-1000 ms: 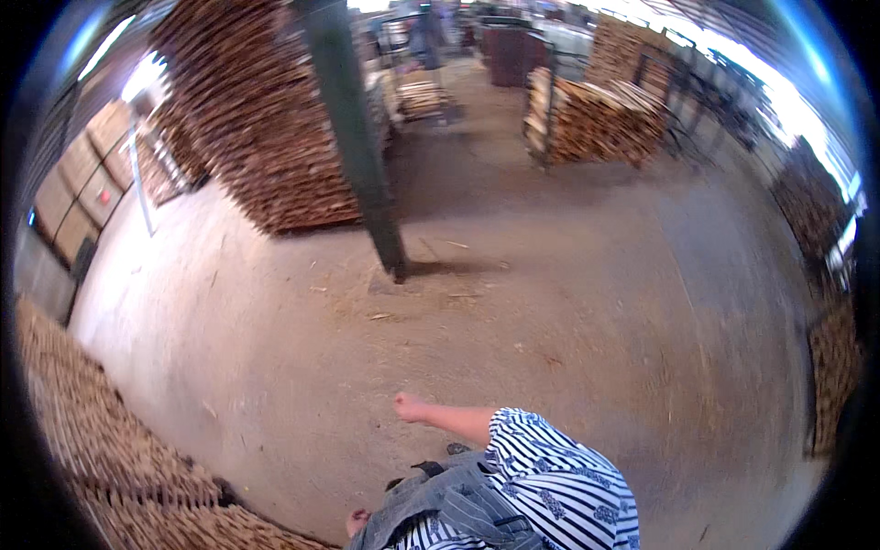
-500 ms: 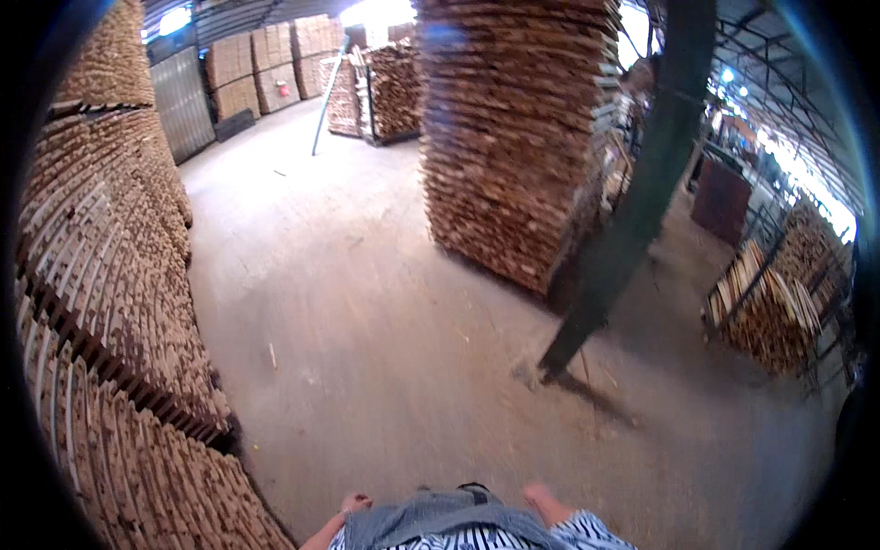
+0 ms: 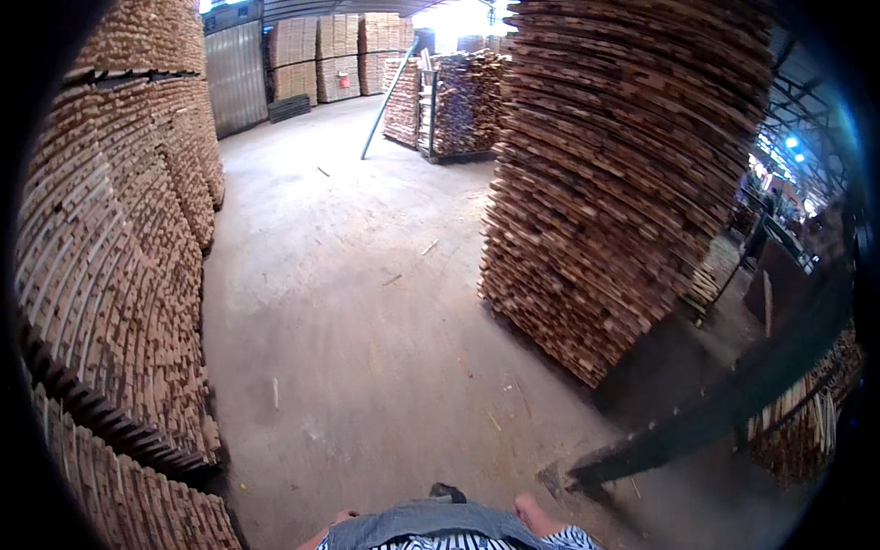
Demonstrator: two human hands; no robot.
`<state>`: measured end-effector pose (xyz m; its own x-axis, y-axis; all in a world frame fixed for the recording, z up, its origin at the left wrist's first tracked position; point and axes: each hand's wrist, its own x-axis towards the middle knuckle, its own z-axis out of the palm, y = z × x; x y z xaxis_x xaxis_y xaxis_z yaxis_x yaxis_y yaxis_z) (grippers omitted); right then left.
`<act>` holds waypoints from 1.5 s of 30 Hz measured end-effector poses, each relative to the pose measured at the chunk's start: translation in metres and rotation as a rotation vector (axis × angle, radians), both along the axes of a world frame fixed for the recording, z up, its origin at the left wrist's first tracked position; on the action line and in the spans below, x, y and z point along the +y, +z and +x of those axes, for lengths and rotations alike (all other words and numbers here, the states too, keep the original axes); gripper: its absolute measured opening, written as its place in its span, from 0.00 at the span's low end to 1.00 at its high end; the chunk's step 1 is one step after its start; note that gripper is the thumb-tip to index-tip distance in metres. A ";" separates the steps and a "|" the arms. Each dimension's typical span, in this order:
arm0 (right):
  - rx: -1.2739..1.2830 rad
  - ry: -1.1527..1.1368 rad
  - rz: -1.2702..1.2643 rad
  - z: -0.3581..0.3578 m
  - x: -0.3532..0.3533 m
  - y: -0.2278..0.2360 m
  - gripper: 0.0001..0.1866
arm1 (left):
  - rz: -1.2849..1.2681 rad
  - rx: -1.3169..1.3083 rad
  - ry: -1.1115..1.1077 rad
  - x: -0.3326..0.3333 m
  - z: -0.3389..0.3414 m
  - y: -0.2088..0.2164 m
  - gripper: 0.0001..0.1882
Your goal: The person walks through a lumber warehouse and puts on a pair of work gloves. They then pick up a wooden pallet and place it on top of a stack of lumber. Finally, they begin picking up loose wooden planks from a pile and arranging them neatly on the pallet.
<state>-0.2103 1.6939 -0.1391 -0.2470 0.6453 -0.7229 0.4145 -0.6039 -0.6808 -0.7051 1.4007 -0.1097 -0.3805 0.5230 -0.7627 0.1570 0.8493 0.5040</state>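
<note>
At the lower edge, my left hand (image 3: 345, 516) hangs beside the grey apron (image 3: 422, 521) over my striped clothing. Only a small part of that hand shows; its fingers are hidden. On the other side, my right hand (image 3: 526, 506) is close to the body, blurred, with its fingers out of sight. I see no object at either hand. Nearest on the left is a tall stack of wooden slats (image 3: 119, 247), and on the right stands another tall stack of slats (image 3: 614, 192).
A slanting green steel post (image 3: 706, 422) meets the floor at right, with a slat rack (image 3: 797, 431) behind it. Small wood scraps (image 3: 276, 394) lie on the concrete floor (image 3: 357, 321). Farther off stand a loaded rack (image 3: 467, 101), a thin green pole (image 3: 390, 96) and bundled stacks (image 3: 339, 55).
The view has moved forward and turned a little left. The right-hand stack looks larger and nearer, and the green post has shifted toward the right edge. Both hands stay low beside my body.
</note>
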 end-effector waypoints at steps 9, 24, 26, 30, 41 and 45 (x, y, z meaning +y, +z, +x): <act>0.288 0.156 0.132 -0.447 0.310 0.157 0.12 | 0.077 -0.046 0.464 0.177 -0.118 0.094 0.23; -0.625 0.846 0.429 -0.290 0.486 -0.053 0.10 | 0.011 -0.129 0.219 0.627 -0.442 0.037 0.10; -0.543 0.840 0.708 -0.268 0.536 -0.075 0.09 | 0.114 -0.357 0.463 0.729 -0.457 0.036 0.10; 0.073 0.756 0.818 -0.335 0.634 -0.083 0.12 | 0.183 -0.453 0.537 0.846 -0.489 0.030 0.12; 0.062 0.369 0.556 -0.897 1.148 0.106 0.16 | 0.016 -0.038 0.213 1.064 -0.639 0.037 0.13; 0.350 0.041 0.310 -0.973 1.221 0.136 0.12 | -0.059 0.033 0.161 1.145 -0.712 0.038 0.15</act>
<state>-1.1835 2.9151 -0.0034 -0.4712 0.8023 -0.3664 0.1472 -0.3381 -0.9295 -1.4168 2.5462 -0.0718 -0.4809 0.4077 -0.7762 0.0317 0.8928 0.4493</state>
